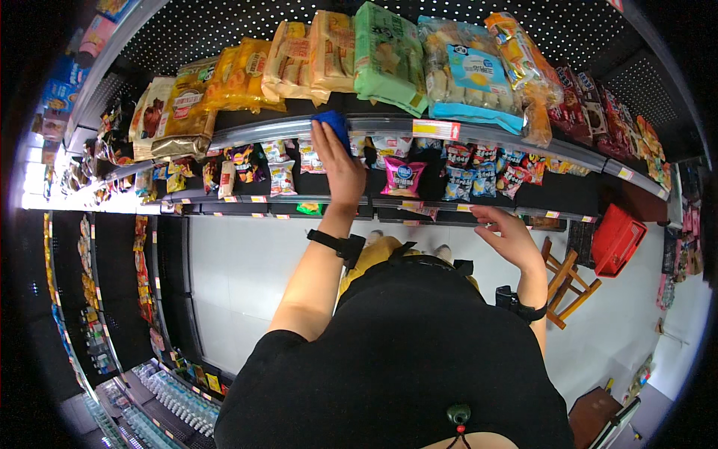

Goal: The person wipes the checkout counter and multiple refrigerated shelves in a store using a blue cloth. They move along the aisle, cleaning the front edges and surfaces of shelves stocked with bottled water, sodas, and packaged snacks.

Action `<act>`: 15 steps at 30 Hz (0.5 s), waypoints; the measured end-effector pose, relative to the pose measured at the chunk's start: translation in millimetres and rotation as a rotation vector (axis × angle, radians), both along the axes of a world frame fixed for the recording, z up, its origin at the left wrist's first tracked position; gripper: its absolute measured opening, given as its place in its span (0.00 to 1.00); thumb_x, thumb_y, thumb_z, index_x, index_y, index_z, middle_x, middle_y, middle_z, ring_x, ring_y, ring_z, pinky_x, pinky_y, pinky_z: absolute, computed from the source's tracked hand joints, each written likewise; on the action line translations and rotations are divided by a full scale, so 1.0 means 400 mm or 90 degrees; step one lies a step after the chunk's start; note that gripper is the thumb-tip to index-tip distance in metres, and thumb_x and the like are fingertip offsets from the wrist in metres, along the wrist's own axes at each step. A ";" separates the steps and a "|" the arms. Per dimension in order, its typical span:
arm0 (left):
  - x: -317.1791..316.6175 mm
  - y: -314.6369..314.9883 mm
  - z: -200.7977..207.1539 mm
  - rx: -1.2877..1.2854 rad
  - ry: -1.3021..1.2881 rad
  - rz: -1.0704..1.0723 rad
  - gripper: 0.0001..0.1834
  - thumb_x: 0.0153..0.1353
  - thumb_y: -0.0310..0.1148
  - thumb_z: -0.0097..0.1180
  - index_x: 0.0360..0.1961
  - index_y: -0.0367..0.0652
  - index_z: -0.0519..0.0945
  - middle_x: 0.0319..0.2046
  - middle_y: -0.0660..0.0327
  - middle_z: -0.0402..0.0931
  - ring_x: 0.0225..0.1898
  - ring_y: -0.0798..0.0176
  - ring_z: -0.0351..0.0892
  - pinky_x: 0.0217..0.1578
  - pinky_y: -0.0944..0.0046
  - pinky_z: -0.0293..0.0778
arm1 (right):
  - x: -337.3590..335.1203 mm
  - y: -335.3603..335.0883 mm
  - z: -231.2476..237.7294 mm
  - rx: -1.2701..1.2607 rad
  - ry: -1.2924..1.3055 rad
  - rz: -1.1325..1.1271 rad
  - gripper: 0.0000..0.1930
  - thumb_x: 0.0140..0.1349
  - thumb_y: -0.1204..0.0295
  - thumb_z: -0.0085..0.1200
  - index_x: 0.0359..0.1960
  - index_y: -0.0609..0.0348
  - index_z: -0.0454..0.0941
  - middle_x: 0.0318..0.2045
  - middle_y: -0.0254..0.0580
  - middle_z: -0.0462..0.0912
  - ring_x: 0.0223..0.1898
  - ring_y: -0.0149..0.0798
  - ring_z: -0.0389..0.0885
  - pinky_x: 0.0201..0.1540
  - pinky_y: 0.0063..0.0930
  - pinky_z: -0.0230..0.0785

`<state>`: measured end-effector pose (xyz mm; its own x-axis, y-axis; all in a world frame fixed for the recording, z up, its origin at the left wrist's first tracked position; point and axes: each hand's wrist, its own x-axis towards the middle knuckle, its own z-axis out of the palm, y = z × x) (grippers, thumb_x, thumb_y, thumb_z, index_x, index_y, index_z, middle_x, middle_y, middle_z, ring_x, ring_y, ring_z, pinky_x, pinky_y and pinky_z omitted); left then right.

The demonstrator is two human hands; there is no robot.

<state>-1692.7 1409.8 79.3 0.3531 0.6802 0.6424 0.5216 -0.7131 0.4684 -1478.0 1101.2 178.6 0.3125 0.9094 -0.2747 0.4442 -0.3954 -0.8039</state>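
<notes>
My left hand (339, 168) presses a folded blue cloth (331, 126) against the front rail of the upper shelf (262, 130), its fingers lying straight along the cloth. Behind it on that shelf stand peach-coloured snack bags (333, 52) and a large green bag (389, 56). My right hand (505, 232) hangs in front of the lower shelves with fingers loosely apart and nothing in them. Closest to it are small blue and red snack bags (482, 179). A pink bag (402, 177) sits on the lower shelf between my two hands.
A red shopping basket (619, 239) and a wooden stool (566, 284) stand on the floor at my right. Another stocked shelf unit (97, 299) runs along the left. A white price label (436, 129) sits on the upper shelf's rail. Yellow bags (239, 75) fill the shelf farther left.
</notes>
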 end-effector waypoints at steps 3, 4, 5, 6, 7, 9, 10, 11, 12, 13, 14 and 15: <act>0.056 -0.049 -0.002 -0.027 -0.033 0.016 0.50 0.51 0.11 0.52 0.79 0.27 0.49 0.80 0.33 0.41 0.80 0.24 0.41 0.78 0.35 0.43 | 0.035 -0.025 0.011 -0.015 -0.009 0.006 0.24 0.69 0.69 0.63 0.66 0.50 0.77 0.57 0.44 0.87 0.55 0.41 0.87 0.57 0.35 0.80; 0.072 -0.054 -0.001 -0.026 -0.049 0.033 0.50 0.51 0.10 0.50 0.79 0.27 0.49 0.80 0.33 0.41 0.79 0.24 0.41 0.78 0.36 0.43 | 0.049 -0.037 0.008 -0.024 -0.005 0.008 0.24 0.69 0.70 0.63 0.66 0.51 0.78 0.57 0.44 0.87 0.56 0.40 0.87 0.57 0.35 0.80; 0.087 -0.059 0.000 -0.026 -0.066 0.049 0.50 0.50 0.10 0.49 0.79 0.27 0.49 0.80 0.33 0.41 0.79 0.23 0.42 0.79 0.37 0.43 | 0.067 -0.051 0.002 -0.033 -0.002 0.010 0.23 0.69 0.71 0.63 0.66 0.51 0.78 0.57 0.44 0.86 0.56 0.40 0.86 0.58 0.34 0.80; 0.096 -0.057 0.001 -0.034 -0.088 0.042 0.50 0.51 0.10 0.48 0.79 0.28 0.49 0.80 0.32 0.41 0.79 0.24 0.42 0.79 0.38 0.43 | 0.085 -0.063 -0.001 -0.041 0.001 0.011 0.23 0.70 0.72 0.62 0.66 0.52 0.78 0.57 0.44 0.86 0.57 0.39 0.86 0.58 0.33 0.80; 0.098 -0.056 0.001 -0.044 -0.106 0.041 0.50 0.53 0.10 0.50 0.80 0.30 0.49 0.81 0.35 0.41 0.81 0.29 0.41 0.80 0.43 0.41 | 0.099 -0.073 -0.002 -0.044 0.001 0.004 0.23 0.70 0.72 0.62 0.66 0.52 0.78 0.57 0.44 0.86 0.57 0.39 0.86 0.58 0.34 0.80; 0.087 -0.056 0.005 -0.112 -0.199 0.039 0.48 0.55 0.10 0.46 0.80 0.34 0.51 0.81 0.37 0.45 0.82 0.34 0.44 0.80 0.47 0.41 | 0.124 -0.096 -0.006 -0.050 0.002 -0.009 0.23 0.70 0.73 0.62 0.67 0.52 0.78 0.57 0.45 0.86 0.57 0.39 0.86 0.58 0.34 0.80; 0.082 -0.051 -0.013 -0.131 -0.260 0.074 0.46 0.58 0.11 0.43 0.81 0.37 0.54 0.80 0.42 0.52 0.82 0.42 0.48 0.80 0.51 0.43 | 0.137 -0.108 -0.010 -0.045 0.009 -0.009 0.23 0.70 0.72 0.62 0.67 0.52 0.78 0.57 0.45 0.86 0.58 0.40 0.86 0.58 0.34 0.80; 0.075 -0.051 -0.031 -0.238 -0.421 0.053 0.43 0.62 0.14 0.41 0.81 0.39 0.54 0.79 0.47 0.55 0.80 0.49 0.53 0.77 0.55 0.50 | 0.150 -0.121 -0.016 -0.039 0.016 -0.008 0.23 0.70 0.72 0.62 0.67 0.52 0.77 0.57 0.45 0.86 0.58 0.40 0.86 0.58 0.34 0.80; 0.079 -0.060 -0.020 -0.302 -0.524 0.028 0.42 0.63 0.15 0.40 0.81 0.40 0.55 0.79 0.48 0.55 0.79 0.50 0.54 0.76 0.57 0.53 | 0.162 -0.135 -0.021 -0.034 0.022 -0.015 0.23 0.70 0.72 0.62 0.67 0.52 0.77 0.57 0.45 0.86 0.58 0.40 0.85 0.57 0.34 0.80; 0.079 -0.077 -0.006 -0.366 -0.626 0.002 0.41 0.64 0.16 0.40 0.82 0.41 0.55 0.79 0.49 0.55 0.78 0.51 0.56 0.74 0.58 0.56 | 0.174 -0.149 -0.025 -0.039 0.019 -0.017 0.23 0.70 0.72 0.62 0.67 0.52 0.77 0.58 0.45 0.86 0.58 0.40 0.85 0.57 0.35 0.80; 0.090 -0.088 -0.001 -0.338 -0.583 0.011 0.42 0.63 0.15 0.40 0.82 0.41 0.55 0.80 0.48 0.54 0.78 0.50 0.56 0.75 0.57 0.54 | 0.186 -0.165 -0.028 -0.045 0.016 -0.020 0.23 0.70 0.72 0.62 0.66 0.52 0.77 0.58 0.45 0.86 0.58 0.40 0.85 0.57 0.35 0.80; 0.094 -0.099 0.006 -0.305 -0.540 0.024 0.43 0.62 0.15 0.40 0.81 0.41 0.55 0.80 0.48 0.54 0.79 0.49 0.55 0.76 0.57 0.53 | 0.195 -0.173 -0.030 -0.048 0.014 -0.017 0.23 0.70 0.72 0.62 0.66 0.53 0.77 0.58 0.45 0.86 0.58 0.41 0.85 0.57 0.35 0.80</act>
<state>-1655.3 1370.2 81.6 -0.1266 0.9372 0.3249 -0.1037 -0.3382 0.9353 -1400.2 1032.0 166.4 0.3298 0.8771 -0.3493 0.4152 -0.4670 -0.7807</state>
